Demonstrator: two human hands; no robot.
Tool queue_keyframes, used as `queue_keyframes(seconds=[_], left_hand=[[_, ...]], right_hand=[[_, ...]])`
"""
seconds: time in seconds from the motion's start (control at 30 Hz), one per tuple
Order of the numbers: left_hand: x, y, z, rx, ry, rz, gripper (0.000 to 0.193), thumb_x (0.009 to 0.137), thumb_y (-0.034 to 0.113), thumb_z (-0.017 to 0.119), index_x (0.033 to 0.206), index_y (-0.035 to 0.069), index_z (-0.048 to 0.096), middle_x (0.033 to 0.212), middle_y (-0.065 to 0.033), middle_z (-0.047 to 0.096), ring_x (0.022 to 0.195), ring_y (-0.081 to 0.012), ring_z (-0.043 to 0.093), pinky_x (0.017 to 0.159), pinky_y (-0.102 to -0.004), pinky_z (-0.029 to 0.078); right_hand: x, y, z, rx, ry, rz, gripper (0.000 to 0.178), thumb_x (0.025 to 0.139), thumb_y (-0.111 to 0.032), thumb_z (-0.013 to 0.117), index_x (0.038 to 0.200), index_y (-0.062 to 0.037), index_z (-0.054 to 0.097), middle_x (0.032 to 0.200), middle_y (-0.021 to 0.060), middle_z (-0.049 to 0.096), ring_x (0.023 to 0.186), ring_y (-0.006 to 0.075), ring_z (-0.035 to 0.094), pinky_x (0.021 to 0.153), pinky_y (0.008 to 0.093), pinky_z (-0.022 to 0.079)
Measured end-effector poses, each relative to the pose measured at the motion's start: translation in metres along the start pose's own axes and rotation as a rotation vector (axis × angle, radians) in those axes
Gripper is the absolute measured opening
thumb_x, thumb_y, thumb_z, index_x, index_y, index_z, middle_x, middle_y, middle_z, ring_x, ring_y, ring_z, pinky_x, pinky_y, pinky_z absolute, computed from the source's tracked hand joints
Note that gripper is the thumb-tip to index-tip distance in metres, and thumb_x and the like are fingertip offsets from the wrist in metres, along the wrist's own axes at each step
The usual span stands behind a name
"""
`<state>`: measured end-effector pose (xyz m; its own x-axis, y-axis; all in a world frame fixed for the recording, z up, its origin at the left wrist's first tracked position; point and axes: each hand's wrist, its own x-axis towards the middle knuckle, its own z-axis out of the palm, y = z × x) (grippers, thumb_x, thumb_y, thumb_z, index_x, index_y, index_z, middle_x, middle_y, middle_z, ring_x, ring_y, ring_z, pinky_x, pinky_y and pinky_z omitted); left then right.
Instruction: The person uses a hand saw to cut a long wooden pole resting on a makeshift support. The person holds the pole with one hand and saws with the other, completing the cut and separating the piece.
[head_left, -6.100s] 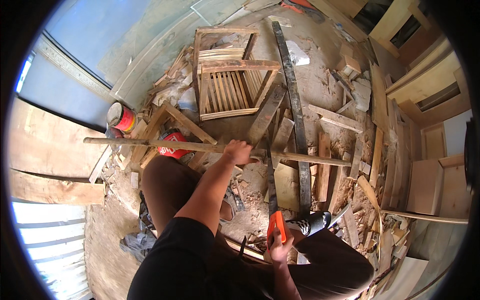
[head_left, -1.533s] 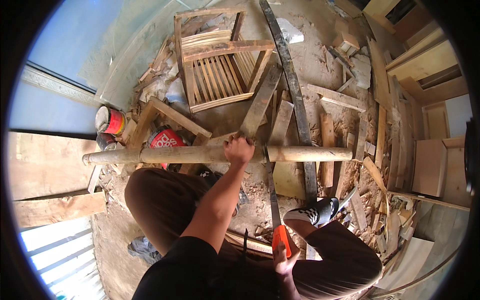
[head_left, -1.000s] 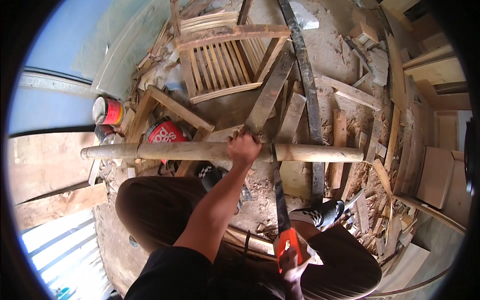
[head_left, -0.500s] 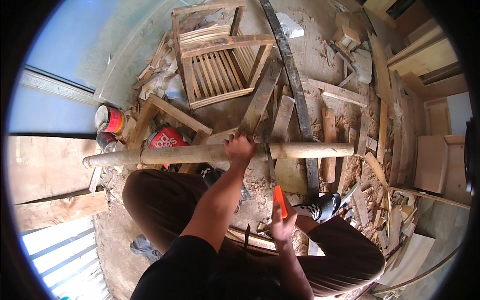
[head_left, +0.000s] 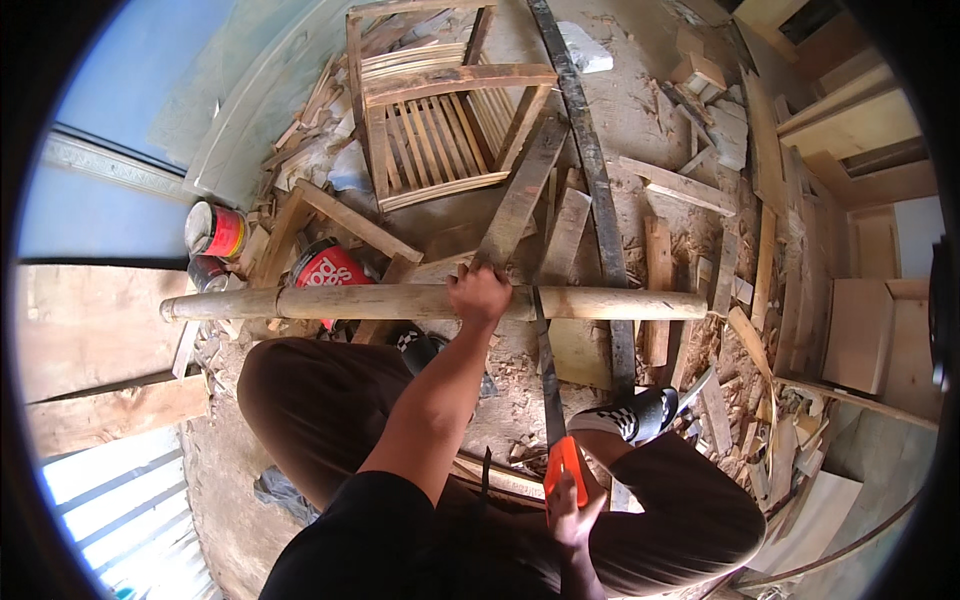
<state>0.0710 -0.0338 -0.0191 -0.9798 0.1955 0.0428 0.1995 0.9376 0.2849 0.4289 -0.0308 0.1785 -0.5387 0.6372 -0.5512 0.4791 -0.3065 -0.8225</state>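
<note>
A long pale bamboo pole lies crosswise in front of me, over pieces of wood. My left hand is closed over it near its middle. Just right of that hand, the dark blade of a handsaw crosses the pole and touches it. My right hand grips the saw's orange handle, low in the picture between my knees. The blade's far end sits at the pole, with most of its length on my side. Under the pole, a wooden plank slants away from me.
A slatted wooden chair frame lies beyond the pole. A long dark beam runs away from me. Red cans stand at the left. Scrap wood and shavings litter the right. A wooden cabinet stands at far right.
My right hand has drawn the saw back toward me, so more blade shows on the near side of the pole. My left hand still holds the pole in about the same place.
</note>
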Motion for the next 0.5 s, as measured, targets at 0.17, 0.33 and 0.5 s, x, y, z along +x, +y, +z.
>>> queue_keyframes(seconds=[0.17, 0.33, 0.5], left_hand=[[0.001, 0.001, -0.001, -0.001, 0.0, 0.041, 0.022, 0.084, 0.027, 0.069, 0.085, 0.008, 0.078, 0.099, -0.0088, 0.075, 0.099, -0.031, 0.07, 0.09, -0.0521, 0.049], [-0.004, -0.002, -0.001, -0.028, 0.047, 0.107, 0.023, 0.086, 0.027, 0.065, 0.085, 0.008, 0.078, 0.1, -0.0082, 0.074, 0.1, -0.0315, 0.068, 0.09, -0.0524, 0.049], [-0.002, -0.002, 0.002, -0.013, 0.022, 0.078, 0.027, 0.088, 0.028, 0.062, 0.09, 0.007, 0.079, 0.105, -0.0083, 0.074, 0.103, -0.0318, 0.068, 0.093, -0.053, 0.047]], right_hand=[[-0.001, -0.028, -0.013, -0.09, 0.012, 0.0, 0.052, 0.108, -0.033, 0.056, 0.135, 0.0119, 0.061, 0.102, 0.0101, 0.069, 0.09, 0.015, 0.063, 0.075, 0.0294, 0.051], [0.064, 0.037, 0.006, 0.604, 0.009, 0.191, 0.044, 0.111, -0.022, 0.053, 0.142, 0.0092, 0.054, 0.126, 0.0205, 0.068, 0.115, 0.0246, 0.067, 0.093, 0.0328, 0.055], [0.105, 0.008, 0.076, -0.049, 0.022, -0.556, 0.048, 0.112, -0.027, 0.053, 0.14, 0.0116, 0.057, 0.133, 0.0225, 0.068, 0.121, 0.0242, 0.066, 0.1, 0.0353, 0.053]])
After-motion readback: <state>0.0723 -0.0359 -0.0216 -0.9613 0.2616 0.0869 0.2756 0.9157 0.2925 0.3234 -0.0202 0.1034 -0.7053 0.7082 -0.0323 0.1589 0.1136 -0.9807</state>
